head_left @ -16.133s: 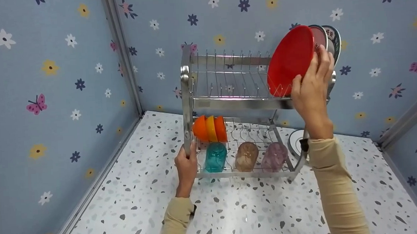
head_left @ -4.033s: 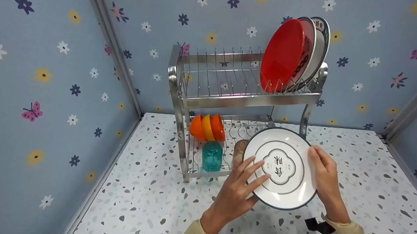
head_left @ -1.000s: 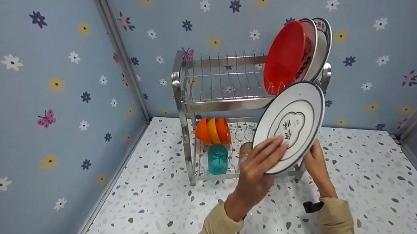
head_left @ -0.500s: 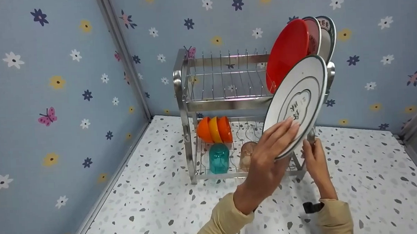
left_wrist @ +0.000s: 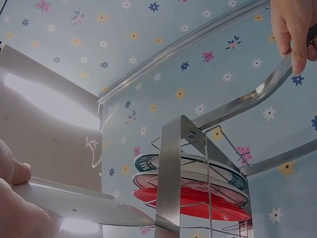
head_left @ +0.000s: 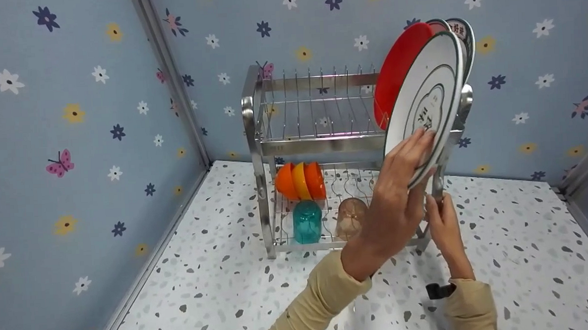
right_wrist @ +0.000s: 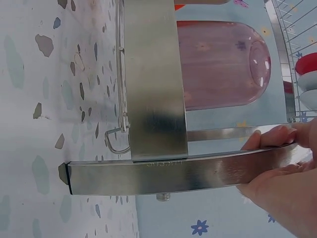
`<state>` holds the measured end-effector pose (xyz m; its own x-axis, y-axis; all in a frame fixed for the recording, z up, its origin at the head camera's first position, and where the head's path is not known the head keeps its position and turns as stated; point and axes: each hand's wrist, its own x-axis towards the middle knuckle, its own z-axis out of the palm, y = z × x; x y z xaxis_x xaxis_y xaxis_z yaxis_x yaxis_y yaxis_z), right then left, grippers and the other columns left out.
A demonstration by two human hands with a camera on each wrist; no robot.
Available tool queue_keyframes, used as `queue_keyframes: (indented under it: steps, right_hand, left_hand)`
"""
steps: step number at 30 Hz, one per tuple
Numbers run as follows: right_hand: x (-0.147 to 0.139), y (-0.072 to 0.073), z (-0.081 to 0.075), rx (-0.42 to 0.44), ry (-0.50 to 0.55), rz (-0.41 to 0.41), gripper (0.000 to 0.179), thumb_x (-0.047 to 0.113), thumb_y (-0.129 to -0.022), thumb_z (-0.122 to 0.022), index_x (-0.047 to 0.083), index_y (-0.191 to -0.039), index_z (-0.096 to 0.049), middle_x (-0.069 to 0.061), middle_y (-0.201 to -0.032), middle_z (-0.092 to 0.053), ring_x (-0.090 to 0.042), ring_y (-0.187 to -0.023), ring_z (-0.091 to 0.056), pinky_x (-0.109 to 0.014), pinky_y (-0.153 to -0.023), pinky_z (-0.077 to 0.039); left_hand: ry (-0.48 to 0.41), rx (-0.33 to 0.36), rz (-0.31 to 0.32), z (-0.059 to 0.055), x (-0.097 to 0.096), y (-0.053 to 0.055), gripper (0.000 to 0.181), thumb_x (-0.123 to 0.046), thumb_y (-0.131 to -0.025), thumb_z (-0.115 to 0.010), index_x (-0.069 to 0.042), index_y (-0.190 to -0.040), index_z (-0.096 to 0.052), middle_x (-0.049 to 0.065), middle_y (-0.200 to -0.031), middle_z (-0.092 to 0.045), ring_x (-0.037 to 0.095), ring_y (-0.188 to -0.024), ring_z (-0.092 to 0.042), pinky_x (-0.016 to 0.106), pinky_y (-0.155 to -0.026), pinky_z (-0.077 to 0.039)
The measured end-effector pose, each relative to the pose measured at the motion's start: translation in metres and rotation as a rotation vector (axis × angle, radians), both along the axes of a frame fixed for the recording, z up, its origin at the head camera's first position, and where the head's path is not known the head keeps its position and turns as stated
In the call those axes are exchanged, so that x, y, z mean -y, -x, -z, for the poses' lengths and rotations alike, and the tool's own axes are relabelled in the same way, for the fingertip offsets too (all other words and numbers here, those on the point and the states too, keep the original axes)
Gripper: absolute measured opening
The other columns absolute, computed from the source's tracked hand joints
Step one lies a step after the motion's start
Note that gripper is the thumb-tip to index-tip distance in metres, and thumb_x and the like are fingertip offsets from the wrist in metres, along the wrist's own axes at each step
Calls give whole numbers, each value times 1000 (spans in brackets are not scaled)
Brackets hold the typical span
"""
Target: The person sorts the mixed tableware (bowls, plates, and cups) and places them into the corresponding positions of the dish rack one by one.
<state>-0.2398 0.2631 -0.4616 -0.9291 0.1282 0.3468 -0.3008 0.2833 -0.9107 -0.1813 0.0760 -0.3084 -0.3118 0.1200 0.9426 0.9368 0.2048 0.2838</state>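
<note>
My left hand [head_left: 395, 205] grips a white plate [head_left: 410, 105] with dark rings and lettering by its lower edge, thumb behind and fingers on its face. The plate is tilted on edge before the right end of the rack's upper tier. Behind it stand a red plate [head_left: 399, 66] and two patterned plates [head_left: 460, 26], leaning in the wires. In the left wrist view the held plate's edge [left_wrist: 89, 203] reaches the rack's front bar [left_wrist: 169, 173]. My right hand [head_left: 445, 228] grips the right leg of the metal dish rack [head_left: 318, 146]; the right wrist view shows fingers curled round that leg [right_wrist: 208, 173].
On the lower tier lie orange and yellow bowls [head_left: 300, 181], a teal glass [head_left: 307, 223] and a brown glass [head_left: 351, 217]. A pink glass [right_wrist: 218, 64] shows in the right wrist view. Flowered walls [head_left: 99, 143] enclose the speckled table [head_left: 219, 267].
The white plate, earlier held in both hands, has risen in my left hand to the upper tier and turned more edge-on. My right hand has moved to the rack's leg and stays there.
</note>
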Motion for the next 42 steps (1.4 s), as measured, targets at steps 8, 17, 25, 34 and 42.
queue_keyframes:
  steps: [8,17,25,34,42]
  right_hand:
    - [-7,2,8,45,0,0,22,21,-112,-40,-1,-118,-44,-13,-89,-49,-17,-78,-50,-26,-71,-43]
    - [-2,-1,0,42,15,21,25,20,-112,-43,-5,-110,-43,-21,-86,-45,-20,-72,-45,-28,-66,-40]
    - [-1,0,2,-2,21,23,23,13,-111,-44,-10,-107,-44,-21,-83,-46,-17,-68,-44,-27,-63,-39]
    - [1,4,4,-70,31,-12,23,8,-110,-44,-15,-107,-45,-31,-80,-45,-13,-62,-41,-26,-58,-36]
    - [0,4,6,-96,24,-8,20,5,-110,-44,-14,-105,-45,-28,-78,-45,-11,-61,-40,-26,-56,-36]
  left_hand:
    - [-22,23,8,-11,-10,10,41,5,-103,-52,10,-143,-42,30,-146,-49,31,-143,-44,34,-117,-34]
    - [-50,129,-50,-30,-20,23,42,-3,-107,-52,8,-146,-42,26,-146,-52,27,-139,-49,25,-113,-36]
    - [47,231,-168,-45,-31,47,48,0,-106,-49,3,-153,-38,18,-156,-45,25,-143,-45,21,-117,-26]
    - [-50,279,-246,-51,-33,72,49,2,-105,-51,1,-152,-39,18,-148,-54,30,-128,-58,17,-101,-45]
    - [-49,410,-306,-47,-34,88,48,-7,-109,-48,-1,-155,-37,22,-127,-65,26,-107,-69,18,-85,-55]
